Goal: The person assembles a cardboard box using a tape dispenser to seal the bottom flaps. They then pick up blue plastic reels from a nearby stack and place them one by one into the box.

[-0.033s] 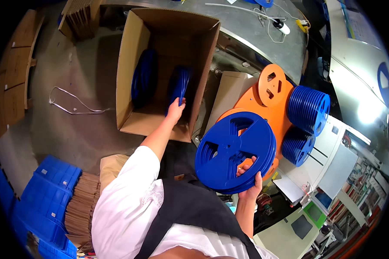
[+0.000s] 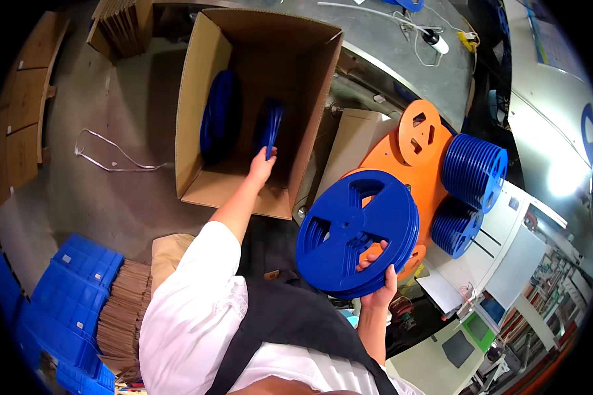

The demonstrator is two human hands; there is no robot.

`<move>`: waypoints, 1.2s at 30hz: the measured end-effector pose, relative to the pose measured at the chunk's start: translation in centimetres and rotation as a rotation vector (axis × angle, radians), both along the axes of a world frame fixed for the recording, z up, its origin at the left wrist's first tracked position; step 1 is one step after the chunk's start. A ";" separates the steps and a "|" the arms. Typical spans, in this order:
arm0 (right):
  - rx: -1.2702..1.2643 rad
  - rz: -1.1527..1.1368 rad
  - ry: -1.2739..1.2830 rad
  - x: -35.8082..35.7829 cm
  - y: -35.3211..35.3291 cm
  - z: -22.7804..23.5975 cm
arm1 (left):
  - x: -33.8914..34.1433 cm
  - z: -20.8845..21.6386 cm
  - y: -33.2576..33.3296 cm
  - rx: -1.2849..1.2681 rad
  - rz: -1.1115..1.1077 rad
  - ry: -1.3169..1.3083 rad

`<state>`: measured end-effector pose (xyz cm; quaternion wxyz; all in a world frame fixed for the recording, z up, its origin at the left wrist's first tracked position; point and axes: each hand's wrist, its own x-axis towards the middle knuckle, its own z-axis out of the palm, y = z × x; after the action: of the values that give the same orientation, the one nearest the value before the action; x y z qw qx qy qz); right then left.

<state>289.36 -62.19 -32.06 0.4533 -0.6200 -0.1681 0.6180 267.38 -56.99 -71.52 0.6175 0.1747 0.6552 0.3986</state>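
Note:
A tall cardboard box (image 2: 300, 105) stands open in front of me. Reaching inside it, my left hand (image 2: 262, 168) is closed on the near edge of a few blue reels (image 2: 270, 125) held on edge. More blue reels (image 2: 217, 115) stand on edge along the box's left wall. My right hand (image 2: 379, 276) grips a stack of large blue reels (image 2: 375, 224) by its lower right rim, fingers curled through a cut-out in the flanges. The stack is tilted, its flat face toward me, beside the box's near right corner.
To the right is an orange machine plate (image 2: 412, 172) with an orange disc (image 2: 418, 131). Rows of blue reels (image 2: 471, 168) hang at its side. A grey worktable (image 2: 375, 39) lies beyond the box. Blue crates (image 2: 76, 289) and flattened cardboard (image 2: 122, 309) stand at lower left. A strap loop (image 2: 118, 158) lies on the floor.
The view has shifted slightly. My left hand and the reels it grips sit a touch further left in the box; my right hand keeps its hold on the stack.

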 end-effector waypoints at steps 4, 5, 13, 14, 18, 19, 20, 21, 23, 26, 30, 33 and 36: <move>-0.017 0.097 0.071 -0.3 1.1 -3.3 | -1.4 -2.9 -1.4 -0.083 -0.053 0.028; -0.044 0.044 0.076 -0.9 1.6 -3.7 | -0.9 -3.3 -2.1 -0.113 -0.120 0.031; -0.029 0.100 0.080 -5.2 7.7 -6.7 | 2.4 -5.4 -3.7 -0.103 -0.252 0.276; -0.038 0.104 0.039 -5.5 7.9 -7.0 | 1.3 -4.1 -2.3 -0.165 -0.222 0.293; -0.078 0.155 -0.058 -7.1 9.0 -7.3 | -1.4 -5.7 -2.1 -0.537 -0.056 0.493; -0.081 0.162 -0.064 -7.3 9.2 -7.4 | -1.9 -5.5 -2.4 -0.384 -0.098 0.627; -0.080 0.141 -0.073 -7.3 9.0 -7.8 | -3.2 -2.4 -0.9 -0.209 -0.241 0.921; -0.083 0.118 -0.073 -7.5 9.0 -8.1 | -5.3 2.7 1.8 -0.012 -0.382 1.205; -0.099 0.115 -0.085 -7.7 9.1 -7.7 | -11.3 5.4 4.5 -0.026 -0.214 1.644; -0.101 0.132 -0.070 -7.9 9.7 -7.7 | -19.9 5.5 7.2 -0.209 0.165 1.437; -0.081 0.090 -0.052 -8.7 10.2 -8.1 | -28.5 2.4 7.3 -0.261 -0.244 0.892; -0.108 0.091 -0.099 -8.9 10.1 -8.7 | -26.0 1.5 6.4 -0.086 -0.292 0.725; -0.071 0.028 -0.144 -8.7 9.5 -8.5 | -22.4 4.1 5.8 0.023 -0.283 0.706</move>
<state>280.69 -52.72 -40.52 0.4090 -0.6761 -0.1867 0.5838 245.02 -51.18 -67.46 0.4006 0.3971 0.7926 0.2317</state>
